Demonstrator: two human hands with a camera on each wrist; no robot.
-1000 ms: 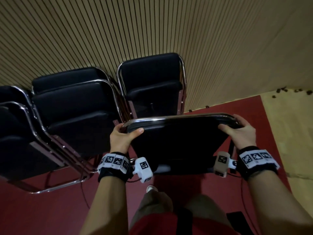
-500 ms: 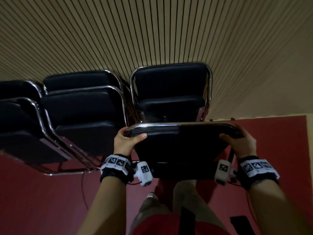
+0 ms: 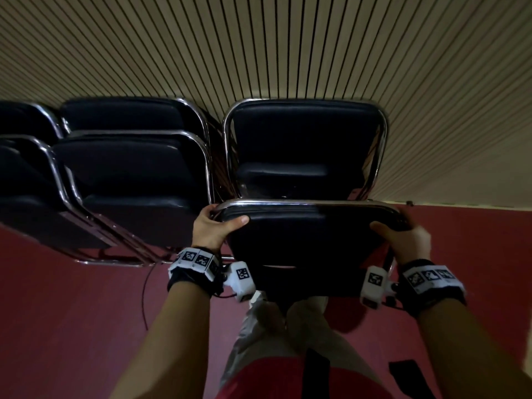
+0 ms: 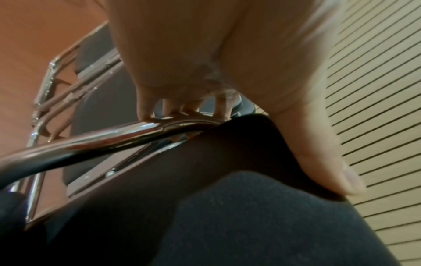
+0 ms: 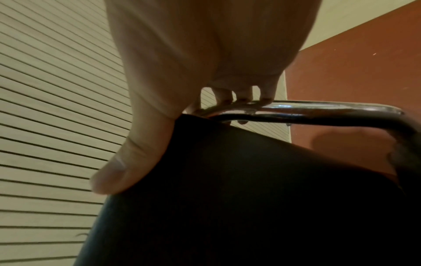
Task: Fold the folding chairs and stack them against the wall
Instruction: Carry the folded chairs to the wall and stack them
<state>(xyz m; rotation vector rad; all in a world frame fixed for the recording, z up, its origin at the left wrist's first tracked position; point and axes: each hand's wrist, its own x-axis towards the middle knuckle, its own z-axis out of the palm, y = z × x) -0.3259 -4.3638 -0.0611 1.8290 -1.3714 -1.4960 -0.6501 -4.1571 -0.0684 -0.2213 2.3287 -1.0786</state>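
Currently I hold one folded chair (image 3: 305,246), black pad, chrome frame, by its top corners. My left hand (image 3: 211,230) wraps that rail, fingers (image 4: 168,108) curled over the tube, thumb on the pad; my right hand (image 3: 403,240) grips the opposite corner likewise. The chair hangs over the red floor (image 3: 72,312), just before a folded chair leaning on the slatted wall (image 3: 288,53). More stacked chairs (image 3: 129,174) stand left.

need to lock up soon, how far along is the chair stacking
Done: several folded chairs lean on the slatted wall, two rows at left and one alone at right. In hand: another chair, gripped at its top corners by the left hand and right hand. Left: setting it against the lone chair; other chairs aren't visible.
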